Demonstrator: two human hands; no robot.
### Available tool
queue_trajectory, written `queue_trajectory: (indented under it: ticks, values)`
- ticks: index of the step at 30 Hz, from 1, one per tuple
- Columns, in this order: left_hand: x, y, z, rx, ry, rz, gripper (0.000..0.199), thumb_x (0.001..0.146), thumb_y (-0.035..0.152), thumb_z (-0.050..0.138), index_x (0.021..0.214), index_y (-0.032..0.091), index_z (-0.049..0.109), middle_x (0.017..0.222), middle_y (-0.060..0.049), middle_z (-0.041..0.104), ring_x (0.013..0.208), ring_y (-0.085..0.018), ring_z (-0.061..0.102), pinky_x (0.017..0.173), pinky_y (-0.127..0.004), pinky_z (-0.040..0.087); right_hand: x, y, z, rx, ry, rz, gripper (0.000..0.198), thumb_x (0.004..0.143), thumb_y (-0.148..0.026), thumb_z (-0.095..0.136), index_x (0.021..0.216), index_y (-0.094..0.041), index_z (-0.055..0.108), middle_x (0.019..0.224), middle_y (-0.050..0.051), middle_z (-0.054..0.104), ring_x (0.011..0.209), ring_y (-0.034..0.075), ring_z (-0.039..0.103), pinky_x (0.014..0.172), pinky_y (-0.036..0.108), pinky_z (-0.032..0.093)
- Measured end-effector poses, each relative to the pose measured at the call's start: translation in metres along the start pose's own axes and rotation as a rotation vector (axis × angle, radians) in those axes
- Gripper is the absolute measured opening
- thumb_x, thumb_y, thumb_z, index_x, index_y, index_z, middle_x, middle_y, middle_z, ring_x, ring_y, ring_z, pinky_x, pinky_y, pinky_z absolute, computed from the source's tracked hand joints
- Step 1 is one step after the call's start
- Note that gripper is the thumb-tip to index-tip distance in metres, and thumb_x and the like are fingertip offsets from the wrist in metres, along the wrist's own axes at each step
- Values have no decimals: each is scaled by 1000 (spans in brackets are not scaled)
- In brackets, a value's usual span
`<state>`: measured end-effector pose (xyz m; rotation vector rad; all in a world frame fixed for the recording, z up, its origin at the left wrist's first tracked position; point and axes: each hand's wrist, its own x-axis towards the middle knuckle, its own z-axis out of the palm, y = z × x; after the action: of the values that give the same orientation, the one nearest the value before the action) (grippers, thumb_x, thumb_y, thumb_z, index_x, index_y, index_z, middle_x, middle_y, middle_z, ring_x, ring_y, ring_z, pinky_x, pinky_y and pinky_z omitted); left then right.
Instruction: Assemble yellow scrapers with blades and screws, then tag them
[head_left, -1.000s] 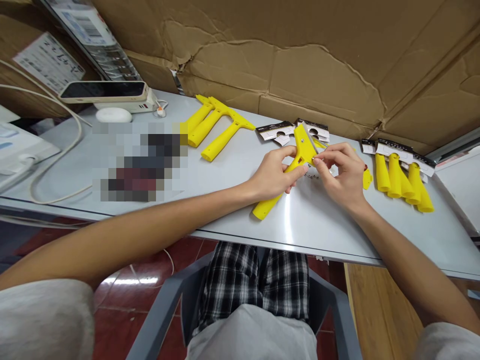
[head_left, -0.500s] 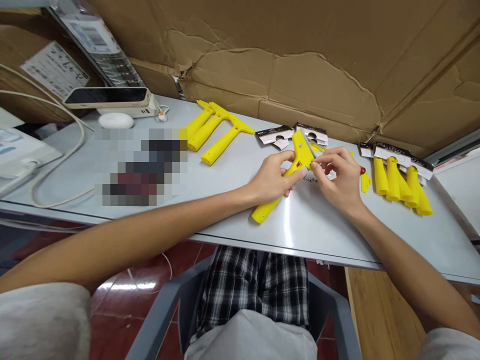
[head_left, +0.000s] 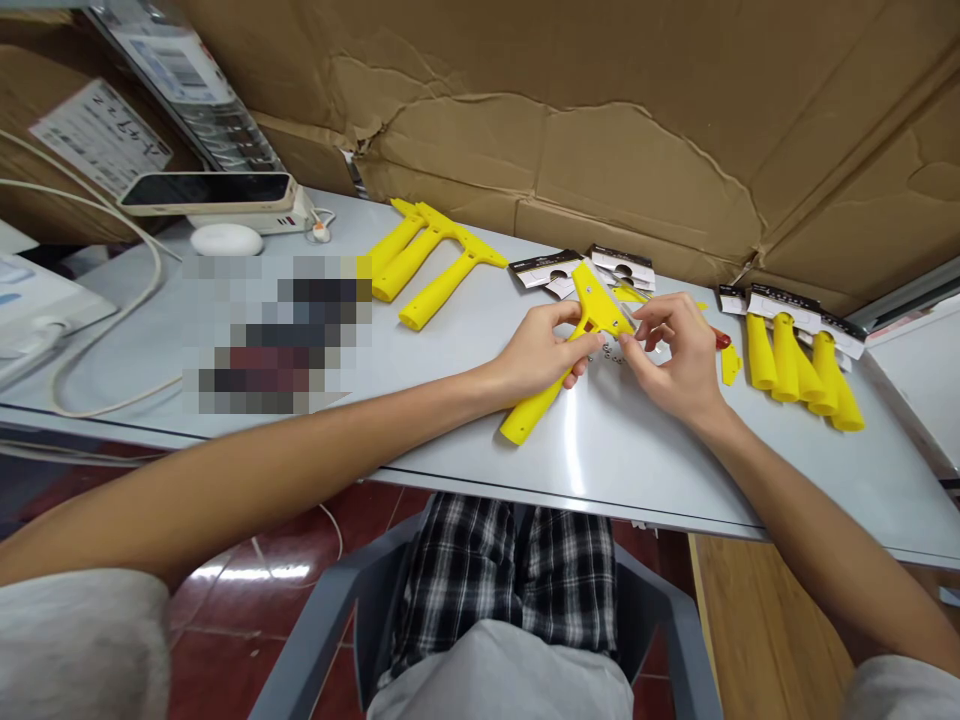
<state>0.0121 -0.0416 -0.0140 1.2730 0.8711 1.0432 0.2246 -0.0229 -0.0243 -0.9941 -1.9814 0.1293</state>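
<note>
My left hand (head_left: 541, 352) is closed around the neck of a yellow scraper (head_left: 532, 412), whose handle points down toward the table's front edge. Two small screws show in the scraper head (head_left: 592, 293), and a clear strip lies along its far edge. At the head's right corner, my right hand (head_left: 675, 355) has its thumb against the plastic and its fingers curled by the far edge. Several tiny screws (head_left: 611, 354) lie on the table between my hands. Behind my right hand a red-handled tool (head_left: 721, 339) is partly hidden, with a small yellow piece (head_left: 731, 364) beside it.
Yellow scraper handles (head_left: 439, 290) lie at the back left. Several carded scrapers (head_left: 784, 350) are on the right, and black-and-white header cards (head_left: 551, 268) lie at the back. A phone (head_left: 206, 190), white cables and a blurred patch occupy the left. Cardboard (head_left: 637, 150) walls the back.
My right fingers have shifted slightly off the corner of the scraper head, uncovering a screw there. The head has tipped a little, and the loose screws show more clearly.
</note>
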Motion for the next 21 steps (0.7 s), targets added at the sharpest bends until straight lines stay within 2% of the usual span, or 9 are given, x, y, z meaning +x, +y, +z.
queue_trajectory:
  ticks: [5,11,16,21]
  values:
    - [-1,3,1,10,5,-18,12,93,18,73,97,16,62,89,1,64,47,-2,53,43,-21,44,0,2,0,19,-48,-22,25,87,-30,72,107,-17,65,114,7,63,88,6,60,65,18,52]
    - [-1,3,2,-13,11,-12,22,88,22,81,100,15,64,98,-1,65,52,-2,55,44,-20,45,1,3,0,-3,-50,-85,28,92,-28,68,119,-23,74,117,7,66,88,6,62,68,19,55]
    - [0,2,2,-14,13,-11,20,89,21,80,99,16,64,95,0,65,50,-2,54,44,-20,45,1,3,1,-31,-31,-82,23,93,-31,68,111,-22,79,116,9,67,91,8,64,69,21,57]
    - [0,0,2,-20,12,-31,15,92,19,76,99,16,63,84,2,63,49,-3,54,45,-20,45,0,4,1,-23,-24,-119,24,93,-26,67,112,-24,80,116,8,67,91,7,65,69,21,56]
